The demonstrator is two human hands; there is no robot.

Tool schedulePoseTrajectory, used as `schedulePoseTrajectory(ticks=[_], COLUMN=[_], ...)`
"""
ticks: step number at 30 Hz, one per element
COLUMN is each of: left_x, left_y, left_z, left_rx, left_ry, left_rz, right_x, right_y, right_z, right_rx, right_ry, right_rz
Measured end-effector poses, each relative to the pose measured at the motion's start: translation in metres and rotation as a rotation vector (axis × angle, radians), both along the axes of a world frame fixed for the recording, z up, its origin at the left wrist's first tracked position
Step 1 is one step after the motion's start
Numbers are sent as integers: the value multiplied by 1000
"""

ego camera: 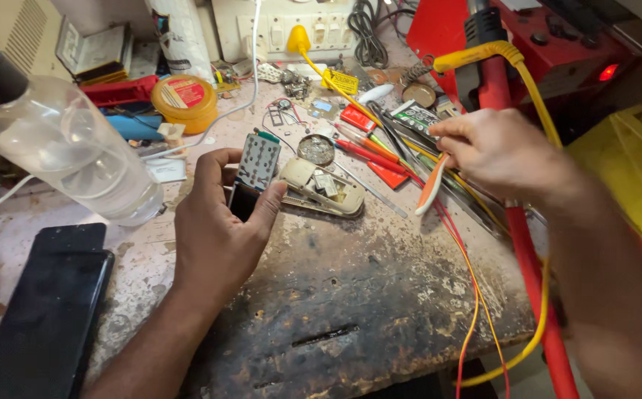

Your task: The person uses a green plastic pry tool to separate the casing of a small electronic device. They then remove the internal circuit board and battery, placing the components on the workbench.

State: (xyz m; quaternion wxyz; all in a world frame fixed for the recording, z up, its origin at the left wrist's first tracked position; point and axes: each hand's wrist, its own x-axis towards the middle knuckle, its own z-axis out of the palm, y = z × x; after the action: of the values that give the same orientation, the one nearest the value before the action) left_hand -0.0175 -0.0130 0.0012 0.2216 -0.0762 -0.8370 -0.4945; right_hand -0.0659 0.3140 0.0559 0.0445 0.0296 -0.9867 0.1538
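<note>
My left hand (pixel 217 222) grips a small phone circuit board (pixel 254 168) with a bare keypad grid and a dark screen, held upright over the worn bench. Just right of it lies the opened beige phone shell (pixel 321 191) on the bench. My right hand (pixel 494 151) reaches into a pile of tools at the right, its fingers closed around a white and orange toothbrush (pixel 432 186) that hangs down from the hand. Tweezers and red-handled screwdrivers (pixel 369 154) lie next to that hand.
A clear plastic bottle (pixel 62 148) leans at the left, two dark smartphones (pixel 43 310) below it. A yellow round tin (pixel 185 100) and small round tin (pixel 316 149) sit behind. Red and yellow wires (pixel 472 295) trail off the bench's front edge. A red device (pixel 557 44) stands back right.
</note>
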Motion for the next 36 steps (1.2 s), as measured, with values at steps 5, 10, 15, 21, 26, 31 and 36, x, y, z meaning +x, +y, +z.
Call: schedulePoseTrajectory(ticks=[5,10,15,21,26,31,36], left_x=[-1,-2,-3,1,5,4,5], left_y=[-4,-14,-24,-18,-15,-10,-7], left_z=[-6,-14,-16,-17,-15,-11,-8], left_rx=[-62,-135,-84,-135,-140,-105,-97], left_ry=[87,334,341,339,340,256,174], left_rz=[13,106,167,144,129,92,33], right_x=[29,58,72,81,76,77,76], right_y=[12,10,6,3,8,12,6], right_z=[34,42,21,5,2,-13,-19], right_rx=[-264,-163,36,336,-112,138,148], right_ry=[-165,-108,-144,-239,-260,-153,-56], right_rz=[42,-97,-216,-110,-221,-39,-15])
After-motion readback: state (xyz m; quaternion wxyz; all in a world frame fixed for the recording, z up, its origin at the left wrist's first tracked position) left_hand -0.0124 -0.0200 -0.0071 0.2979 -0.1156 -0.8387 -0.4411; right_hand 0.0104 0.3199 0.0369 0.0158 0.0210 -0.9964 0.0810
